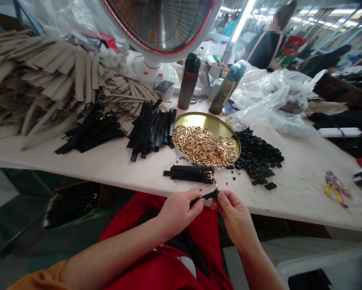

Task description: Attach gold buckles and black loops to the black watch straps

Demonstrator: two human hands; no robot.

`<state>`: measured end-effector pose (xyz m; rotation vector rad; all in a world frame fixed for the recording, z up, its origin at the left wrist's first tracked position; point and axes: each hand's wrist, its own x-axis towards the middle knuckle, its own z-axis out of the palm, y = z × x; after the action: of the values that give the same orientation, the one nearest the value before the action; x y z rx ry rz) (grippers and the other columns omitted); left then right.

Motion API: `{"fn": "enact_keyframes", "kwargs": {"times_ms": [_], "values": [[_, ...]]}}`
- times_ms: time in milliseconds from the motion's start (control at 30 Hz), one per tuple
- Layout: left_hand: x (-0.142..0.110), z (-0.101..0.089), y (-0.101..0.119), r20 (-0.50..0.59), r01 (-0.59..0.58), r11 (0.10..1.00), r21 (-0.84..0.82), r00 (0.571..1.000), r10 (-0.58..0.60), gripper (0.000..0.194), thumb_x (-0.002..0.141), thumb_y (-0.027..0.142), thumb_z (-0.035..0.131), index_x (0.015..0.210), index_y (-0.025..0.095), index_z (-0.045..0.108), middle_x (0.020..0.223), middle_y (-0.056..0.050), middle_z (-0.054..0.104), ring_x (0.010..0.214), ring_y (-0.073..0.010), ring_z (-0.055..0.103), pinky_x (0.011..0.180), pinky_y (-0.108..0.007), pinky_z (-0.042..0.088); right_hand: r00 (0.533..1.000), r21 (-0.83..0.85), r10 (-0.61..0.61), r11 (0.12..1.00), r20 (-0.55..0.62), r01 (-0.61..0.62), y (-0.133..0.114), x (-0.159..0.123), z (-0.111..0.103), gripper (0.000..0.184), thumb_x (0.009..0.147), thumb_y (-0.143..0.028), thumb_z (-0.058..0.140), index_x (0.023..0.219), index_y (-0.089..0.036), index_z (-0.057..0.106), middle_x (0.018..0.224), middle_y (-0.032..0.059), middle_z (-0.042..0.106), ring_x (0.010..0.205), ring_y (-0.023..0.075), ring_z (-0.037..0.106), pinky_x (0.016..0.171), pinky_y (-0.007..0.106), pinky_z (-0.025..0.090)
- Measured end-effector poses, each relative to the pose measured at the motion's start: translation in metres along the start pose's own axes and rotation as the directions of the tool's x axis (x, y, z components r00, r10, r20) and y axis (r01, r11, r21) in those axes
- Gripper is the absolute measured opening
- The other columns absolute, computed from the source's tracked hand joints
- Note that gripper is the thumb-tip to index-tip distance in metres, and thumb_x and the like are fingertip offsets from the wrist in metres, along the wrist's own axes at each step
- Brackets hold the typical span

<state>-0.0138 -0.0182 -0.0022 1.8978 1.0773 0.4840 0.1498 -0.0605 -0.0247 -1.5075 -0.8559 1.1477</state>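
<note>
My left hand [181,211] pinches a short black strap [209,195] near the table's front edge. At the strap's other end, my right hand [233,213] has its thumb and fingers closed on it; what lies under those fingertips is hidden. Just beyond my hands is a small stack of black straps with gold buckles [188,173]. Behind that stack, a round gold tray [220,123] holds a heap of gold buckles [203,145]. Small black pieces [256,155] are piled to the tray's right, and loose black straps [153,129] lie to its left.
A large pile of beige strips [48,76] covers the back left, beside a white fan [152,72]. Two bottles [189,82] stand behind the tray. Clear plastic bags [268,100] and yellow-handled pliers [334,191] lie on the right. Below left is a box of straps [75,203].
</note>
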Motion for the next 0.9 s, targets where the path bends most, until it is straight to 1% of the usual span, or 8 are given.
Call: {"fn": "enact_keyframes", "kwargs": {"times_ms": [100, 167, 367, 467, 533, 733, 833, 900], "values": [[0.001, -0.002, -0.003, 0.086, 0.025, 0.999, -0.042, 0.996, -0.021, 0.026, 0.084, 0.034, 0.038, 0.077, 0.018, 0.058, 0.063, 0.002, 0.054, 0.059, -0.0116, 0.048, 0.054, -0.020, 0.033, 0.994, -0.141, -0.107, 0.985, -0.028, 0.102, 0.001, -0.004, -0.001, 0.021, 0.072, -0.040, 0.061, 0.075, -0.019, 0.057, 0.070, 0.0014, 0.061, 0.064, 0.0151, 0.056, 0.065, 0.030, 0.047], [0.002, -0.006, -0.006, 0.160, 0.028, 0.996, -0.087, 0.987, -0.014, 0.027, 0.083, 0.034, 0.038, 0.076, 0.017, 0.058, 0.060, 0.003, 0.052, 0.057, -0.0107, 0.047, 0.053, -0.019, 0.032, 0.992, -0.173, -0.123, 0.978, -0.018, 0.118, 0.000, -0.005, -0.004, 0.022, 0.069, -0.039, 0.064, 0.076, -0.020, 0.057, 0.074, 0.0023, 0.062, 0.065, 0.0160, 0.058, 0.065, 0.031, 0.049], [0.005, -0.010, -0.009, 0.275, 0.021, 0.993, -0.116, 0.961, 0.011, 0.024, 0.082, 0.031, 0.041, 0.073, 0.017, 0.057, 0.056, 0.004, 0.052, 0.054, -0.0098, 0.046, 0.051, -0.019, 0.031, 0.987, -0.220, 0.051, 0.975, 0.153, -0.016, 0.004, -0.004, -0.015, 0.027, 0.071, -0.042, 0.062, 0.086, -0.020, 0.061, 0.058, -0.0009, 0.063, 0.058, 0.0155, 0.060, 0.063, 0.030, 0.049], [0.007, -0.006, -0.007, 0.310, -0.001, 0.994, -0.108, 0.950, 0.034, 0.023, 0.083, 0.030, 0.041, 0.073, 0.017, 0.057, 0.056, 0.004, 0.053, 0.054, -0.0098, 0.047, 0.052, -0.019, 0.031, 0.984, -0.237, 0.058, 0.971, 0.170, -0.017, 0.010, -0.005, -0.017, 0.029, 0.074, -0.044, 0.058, 0.090, -0.021, 0.064, 0.071, 0.0020, 0.067, 0.064, 0.0164, 0.061, 0.066, 0.031, 0.049], [0.008, -0.003, -0.007, 0.326, -0.010, 0.995, -0.096, 0.945, 0.041, 0.023, 0.083, 0.030, 0.041, 0.074, 0.017, 0.058, 0.056, 0.004, 0.054, 0.054, -0.0102, 0.048, 0.053, -0.019, 0.032, 0.987, -0.226, 0.053, 0.974, 0.151, -0.018, 0.013, -0.008, -0.017, 0.032, 0.075, -0.046, 0.056, 0.094, -0.021, 0.064, 0.081, 0.0033, 0.068, 0.065, 0.0167, 0.061, 0.066, 0.032, 0.050], [0.011, -0.001, -0.013, 0.312, -0.014, 1.000, -0.023, 0.950, 0.020, 0.024, 0.084, 0.029, 0.041, 0.073, 0.017, 0.059, 0.059, 0.003, 0.056, 0.057, -0.0116, 0.050, 0.055, -0.020, 0.033, 0.992, -0.198, 0.027, 0.980, 0.126, -0.001, 0.019, -0.015, -0.010, 0.035, 0.080, -0.044, 0.048, 0.100, -0.019, 0.063, 0.063, 0.0012, 0.064, 0.057, 0.0148, 0.058, 0.061, 0.030, 0.049], [0.012, 0.005, -0.016, 0.316, -0.036, 0.998, 0.042, 0.948, 0.021, 0.021, 0.083, 0.030, 0.044, 0.075, 0.018, 0.060, 0.065, 0.002, 0.059, 0.060, -0.0124, 0.051, 0.055, -0.020, 0.033, 0.984, -0.223, 0.030, 0.975, 0.177, 0.011, 0.022, -0.015, -0.009, 0.033, 0.079, -0.045, 0.049, 0.096, -0.021, 0.064, 0.069, 0.0025, 0.066, 0.056, 0.0145, 0.057, 0.060, 0.030, 0.049], [0.014, 0.010, -0.017, 0.309, -0.032, 0.999, 0.044, 0.951, 0.017, 0.020, 0.083, 0.029, 0.044, 0.076, 0.018, 0.059, 0.070, 0.001, 0.061, 0.063, -0.0128, 0.052, 0.057, -0.021, 0.034, 0.984, -0.218, 0.044, 0.976, 0.171, -0.006, 0.023, -0.014, -0.011, 0.033, 0.078, -0.044, 0.050, 0.098, -0.021, 0.063, 0.078, 0.0037, 0.067, 0.056, 0.0141, 0.057, 0.060, 0.030, 0.049]]}}
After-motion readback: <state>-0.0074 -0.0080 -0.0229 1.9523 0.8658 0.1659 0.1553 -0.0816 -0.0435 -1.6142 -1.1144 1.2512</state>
